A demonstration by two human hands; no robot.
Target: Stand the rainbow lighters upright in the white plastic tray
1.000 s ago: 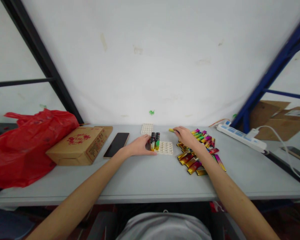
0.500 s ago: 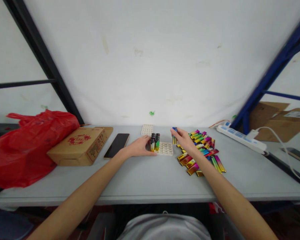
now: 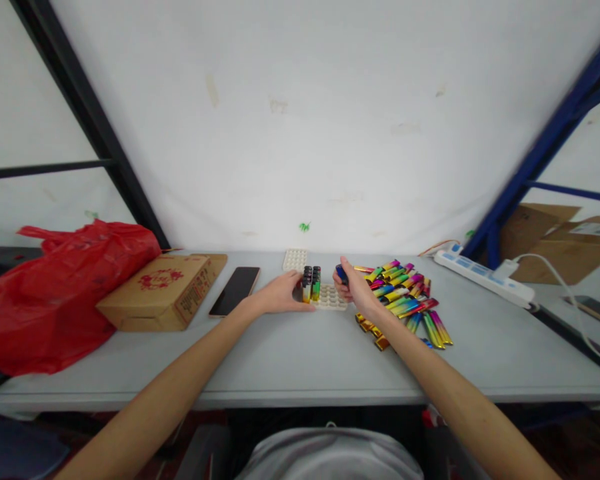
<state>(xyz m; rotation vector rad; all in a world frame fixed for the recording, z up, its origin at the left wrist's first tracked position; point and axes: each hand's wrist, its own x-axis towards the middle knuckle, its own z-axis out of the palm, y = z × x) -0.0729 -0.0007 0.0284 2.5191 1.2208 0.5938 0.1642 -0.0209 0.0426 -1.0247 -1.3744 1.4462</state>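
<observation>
A white tray (image 3: 333, 302) with round holes lies on the grey table (image 3: 290, 360). Several lighters (image 3: 311, 283) with black tops stand in its left end. My left hand (image 3: 279, 293) rests against the tray's left side, touching those standing lighters. My right hand (image 3: 355, 287) hovers over the tray's right part, shut on one lighter (image 3: 341, 273) with a dark blue end. A loose pile of shiny multicoloured lighters (image 3: 405, 297) lies just right of the tray.
A second white tray (image 3: 295, 259) lies behind. A dark phone (image 3: 235, 290), a cardboard box (image 3: 160, 290) and a red plastic bag (image 3: 55, 287) are on the left. A white power strip (image 3: 485, 275) with a cable runs along the right.
My right hand picked a lighter from the pile's far end and carried it left to above the tray. My left hand stayed at the tray.
</observation>
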